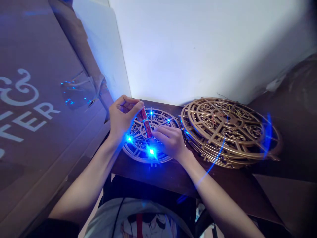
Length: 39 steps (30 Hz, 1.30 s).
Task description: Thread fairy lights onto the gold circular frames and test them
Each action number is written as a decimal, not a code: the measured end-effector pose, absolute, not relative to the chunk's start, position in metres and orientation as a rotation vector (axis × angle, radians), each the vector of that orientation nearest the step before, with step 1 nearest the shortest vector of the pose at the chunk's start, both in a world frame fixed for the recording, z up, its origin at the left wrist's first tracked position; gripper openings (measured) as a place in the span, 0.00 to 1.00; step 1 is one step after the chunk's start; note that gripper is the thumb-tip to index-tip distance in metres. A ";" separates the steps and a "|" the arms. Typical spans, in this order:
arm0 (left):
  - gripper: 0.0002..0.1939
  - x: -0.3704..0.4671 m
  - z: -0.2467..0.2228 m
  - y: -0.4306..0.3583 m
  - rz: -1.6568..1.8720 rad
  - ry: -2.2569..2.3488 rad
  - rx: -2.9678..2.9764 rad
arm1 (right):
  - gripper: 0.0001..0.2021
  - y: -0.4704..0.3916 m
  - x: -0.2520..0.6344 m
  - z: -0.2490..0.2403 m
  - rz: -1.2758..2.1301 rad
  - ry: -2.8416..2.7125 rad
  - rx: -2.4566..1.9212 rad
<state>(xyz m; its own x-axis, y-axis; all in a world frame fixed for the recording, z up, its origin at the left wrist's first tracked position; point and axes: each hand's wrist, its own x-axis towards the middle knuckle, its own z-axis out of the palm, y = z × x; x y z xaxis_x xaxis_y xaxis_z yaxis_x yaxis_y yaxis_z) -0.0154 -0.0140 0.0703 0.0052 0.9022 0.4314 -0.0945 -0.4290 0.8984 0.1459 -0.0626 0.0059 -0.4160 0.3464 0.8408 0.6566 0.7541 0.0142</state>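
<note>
A slim red cylinder (146, 125), which looks like batteries placed end to end, is held at a tilt over a round openwork metal disc (138, 155). The thumb and fingers of my left hand (123, 117) pinch its upper end. My right hand (170, 140) is closed at its lower end; the tips of those fingers are partly hidden. Several blue lights glow on the disc, the brightest a blue light (151, 151) just below my right fingers. Scrollwork and spokes fill the disc, which lies flat on the dark table.
Right of the disc, a stack of similar bronze-coloured discs (223, 138) has thin wires on top. A large cardboard box (29, 115) with white lettering stands at the left, with a clear bag (79, 91) of small blue-lit parts against it. A white wall (198, 49) rises behind the dark table (158, 178).
</note>
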 end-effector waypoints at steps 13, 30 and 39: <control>0.12 0.003 0.066 -0.009 1.603 0.805 1.302 | 0.08 -0.059 0.155 0.009 -0.376 -2.041 -0.780; 0.11 -0.007 0.041 -0.017 1.679 0.852 1.275 | 0.14 -0.064 0.136 0.001 -0.535 -2.110 -0.727; 0.11 -0.023 0.016 -0.030 1.710 1.018 1.104 | 0.13 -0.071 0.114 -0.015 -0.466 -2.183 -0.717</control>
